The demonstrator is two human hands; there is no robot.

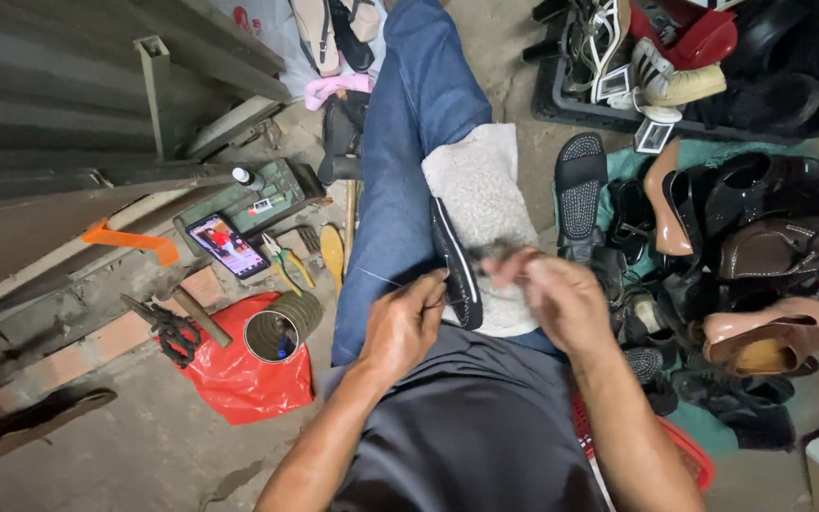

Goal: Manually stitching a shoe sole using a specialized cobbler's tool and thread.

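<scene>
Left grip [408, 318] pinches the thread [381, 278] taut, right hand [561, 294] blurry, can't tell its grip, so steady that black shoe [457, 265] on the cloth [481, 199] and pull evenly.

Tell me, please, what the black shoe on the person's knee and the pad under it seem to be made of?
The black shoe looks like smooth leather or an imitation, given its slight sheen and pale stitched edge. The pad looks like thick grey felt or fleece: matt and fuzzy.

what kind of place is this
Likely a shoe repairer's floor workspace: a black shoe lies on the person's lap, many worn shoes are piled alongside, and pliers and a hammer lie nearby.
</scene>
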